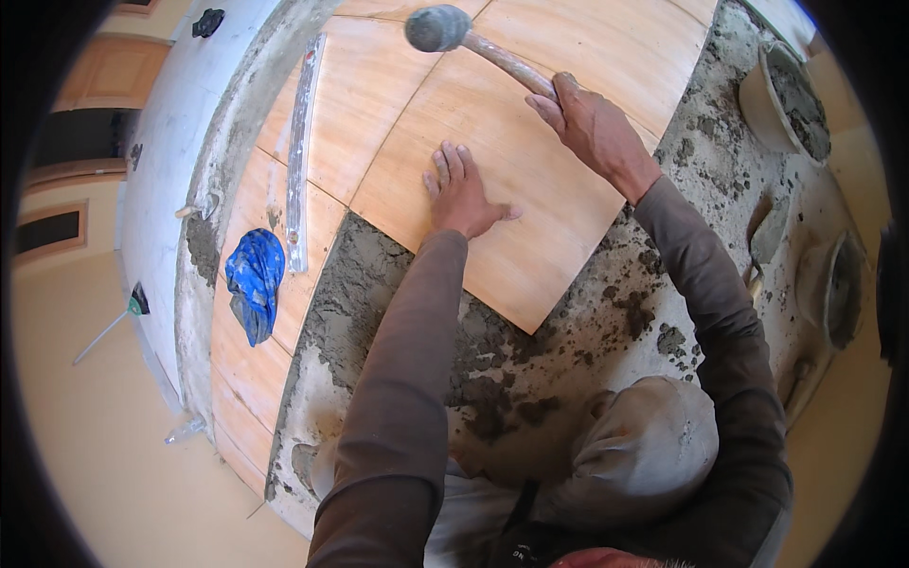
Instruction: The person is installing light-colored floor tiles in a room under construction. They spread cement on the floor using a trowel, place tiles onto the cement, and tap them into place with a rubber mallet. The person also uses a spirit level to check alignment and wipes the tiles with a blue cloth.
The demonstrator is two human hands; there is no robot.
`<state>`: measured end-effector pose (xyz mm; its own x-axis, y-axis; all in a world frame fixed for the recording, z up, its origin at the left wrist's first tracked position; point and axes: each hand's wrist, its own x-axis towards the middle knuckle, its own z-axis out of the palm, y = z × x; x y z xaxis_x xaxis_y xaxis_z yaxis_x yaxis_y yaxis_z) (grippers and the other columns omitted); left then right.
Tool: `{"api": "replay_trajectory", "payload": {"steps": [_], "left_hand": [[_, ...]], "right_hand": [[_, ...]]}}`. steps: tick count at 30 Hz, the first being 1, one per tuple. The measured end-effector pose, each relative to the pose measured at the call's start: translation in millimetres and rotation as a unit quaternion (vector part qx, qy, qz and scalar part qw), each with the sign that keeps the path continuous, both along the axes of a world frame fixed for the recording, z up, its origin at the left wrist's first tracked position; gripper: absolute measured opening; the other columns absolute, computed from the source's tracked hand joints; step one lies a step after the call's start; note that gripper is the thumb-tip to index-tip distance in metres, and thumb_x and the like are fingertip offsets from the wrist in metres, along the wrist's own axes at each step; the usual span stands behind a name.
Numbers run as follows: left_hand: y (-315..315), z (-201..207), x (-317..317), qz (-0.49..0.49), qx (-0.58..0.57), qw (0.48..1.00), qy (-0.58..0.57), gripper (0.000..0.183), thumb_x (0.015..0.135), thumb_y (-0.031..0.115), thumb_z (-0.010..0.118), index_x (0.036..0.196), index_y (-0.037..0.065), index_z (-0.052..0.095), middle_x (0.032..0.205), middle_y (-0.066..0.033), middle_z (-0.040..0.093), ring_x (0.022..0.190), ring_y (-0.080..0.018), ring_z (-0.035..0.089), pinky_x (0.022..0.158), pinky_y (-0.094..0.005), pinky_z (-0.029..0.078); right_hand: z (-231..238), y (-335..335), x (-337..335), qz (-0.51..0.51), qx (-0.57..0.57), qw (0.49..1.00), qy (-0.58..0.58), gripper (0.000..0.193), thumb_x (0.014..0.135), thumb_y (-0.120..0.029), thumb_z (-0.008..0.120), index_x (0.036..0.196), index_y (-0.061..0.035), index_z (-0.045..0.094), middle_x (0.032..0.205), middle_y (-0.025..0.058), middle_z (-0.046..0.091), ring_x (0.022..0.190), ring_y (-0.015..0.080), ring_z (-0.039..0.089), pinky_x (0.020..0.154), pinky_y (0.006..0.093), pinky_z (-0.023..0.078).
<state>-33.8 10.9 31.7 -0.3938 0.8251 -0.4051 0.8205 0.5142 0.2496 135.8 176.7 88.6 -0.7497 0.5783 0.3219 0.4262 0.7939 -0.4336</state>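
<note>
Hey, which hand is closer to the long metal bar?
Left: the left hand rests on a tile right of the metal bar; the right hand, gripping a mallet, is farther right.

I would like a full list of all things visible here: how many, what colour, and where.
Mallet: one, dark head, top centre
Centre tile: one, tan, centre
Other tiles: several, tan, top and left
Straightedge: one, silvery, upper left
Crumpled bundle: one, blue, left
Mortar: patches, grey, lower centre and right
Buckets: two, pale, right
Trowel-like tool: one, greyish, right
Dark bundle: one, black, upper left
Stick: one, pale, far left
Door panel: one, brown, far left
Unclear small items: several, near edges
Knee: one clearly visible, grey-clad, lower right
Sleeves: two, dark brown, lower half
Left hand: one, bare, on centre tile
Right hand: one, bare, gripping mallet
</note>
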Motion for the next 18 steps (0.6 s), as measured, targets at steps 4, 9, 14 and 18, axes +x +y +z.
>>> {"api": "replay_trajectory", "payload": {"steps": [4,9,14,18], "left_hand": [[-5,1,2,-0.004,0.011,1.000,-0.011,0.142,0.073,0.061,0.087,0.162,-0.010,0.002,0.170,-0.0329,-0.002,0.160,-0.0444,-0.005,0.127,-0.0585,0.001],[-1,-2,12,-0.013,0.022,1.000,-0.015,0.141,0.072,0.060,0.087,0.162,-0.010,0.003,0.170,-0.0320,-0.002,0.160,-0.0441,-0.005,0.127,-0.0598,0.002],[-5,1,-1,0.002,0.008,1.000,-0.011,0.142,0.073,0.062,0.086,0.163,-0.007,0.001,0.171,-0.0294,-0.003,0.160,-0.0416,-0.006,0.127,-0.0582,-0.001],[-1,-5,8,-0.014,0.028,0.999,-0.020,0.144,0.071,0.064,0.086,0.163,-0.006,0.002,0.172,-0.0285,-0.001,0.160,-0.0407,-0.005,0.127,-0.0585,-0.001]], "right_hand": [[9,-27,9,0.089,0.143,0.983,0.070,0.038,0.108,-0.041,0.052,0.107,-0.0030,0.055,0.074,0.0161,0.069,0.062,0.0357,0.069,0.052,0.0450,0.055],[-48,18,23,-0.035,0.047,0.996,-0.071,0.039,0.106,-0.043,0.055,0.109,-0.0041,0.059,0.070,0.0123,0.067,0.061,0.0310,0.070,0.051,0.0413,0.055],[0,-29,13,0.020,0.159,0.987,0.018,0.040,0.106,-0.043,0.056,0.108,-0.0033,0.059,0.066,0.0125,0.067,0.060,0.0313,0.070,0.049,0.0414,0.055],[-56,5,42,-0.014,0.130,0.987,-0.097,0.043,0.104,-0.045,0.058,0.108,-0.0023,0.058,0.074,0.0152,0.068,0.058,0.0316,0.069,0.049,0.0408,0.055]]}}
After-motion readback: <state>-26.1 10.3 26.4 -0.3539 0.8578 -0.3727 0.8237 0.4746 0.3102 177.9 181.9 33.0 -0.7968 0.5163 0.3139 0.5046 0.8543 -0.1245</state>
